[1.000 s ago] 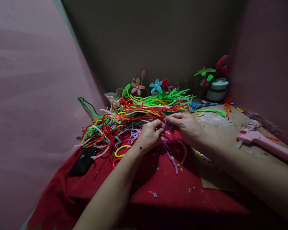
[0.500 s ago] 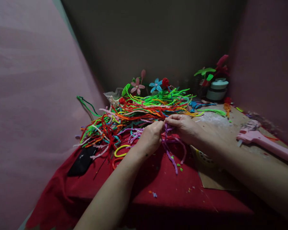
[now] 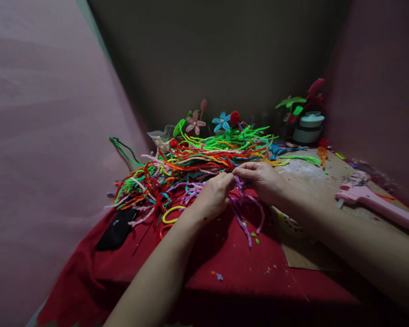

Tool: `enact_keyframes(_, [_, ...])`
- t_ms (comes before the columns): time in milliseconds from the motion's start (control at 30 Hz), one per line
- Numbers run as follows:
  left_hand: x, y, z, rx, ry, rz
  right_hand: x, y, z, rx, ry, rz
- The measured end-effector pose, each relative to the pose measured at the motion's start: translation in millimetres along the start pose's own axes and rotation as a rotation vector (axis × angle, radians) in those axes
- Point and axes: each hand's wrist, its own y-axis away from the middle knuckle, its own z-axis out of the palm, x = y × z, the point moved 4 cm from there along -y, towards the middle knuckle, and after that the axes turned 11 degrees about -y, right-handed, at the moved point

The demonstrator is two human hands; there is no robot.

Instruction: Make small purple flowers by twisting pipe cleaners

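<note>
My left hand (image 3: 214, 194) and my right hand (image 3: 261, 180) meet over the red cloth (image 3: 231, 254), both pinched on a purple pipe cleaner (image 3: 240, 213) whose loose ends trail down toward me. Just behind the hands lies a big tangled pile of coloured pipe cleaners (image 3: 194, 163), green, red, orange, blue and pink. A yellow pipe-cleaner loop (image 3: 172, 214) lies left of my left wrist.
Finished pipe-cleaner flowers (image 3: 221, 121) stand behind the pile. A white jar (image 3: 308, 128) with a red and green flower sits at the back right. A pink glue gun (image 3: 371, 200) lies on brown cardboard (image 3: 313, 259) at right. A black object (image 3: 117, 229) rests at the cloth's left.
Both hands have moved slightly away from me toward the pile, and the pinch on the purple pipe cleaner has tightened between them.
</note>
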Motion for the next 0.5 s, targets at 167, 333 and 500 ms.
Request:
enact_keyframes(167, [4, -3, -9.0, -0.073, 0.187, -0.06, -2, 0, -2, 0.07, 0.049, -0.058])
enact_keyframes(333, [-2, -5, -4.7, -0.097, 0.485, -0.273, 0, 0, -1, 0.072, 0.043, -0.071])
enact_keyframes(500, [-7, -3, 2.2, -0.14, 0.666, -0.293, -2, 1, 1, 0.081, -0.008, -0.031])
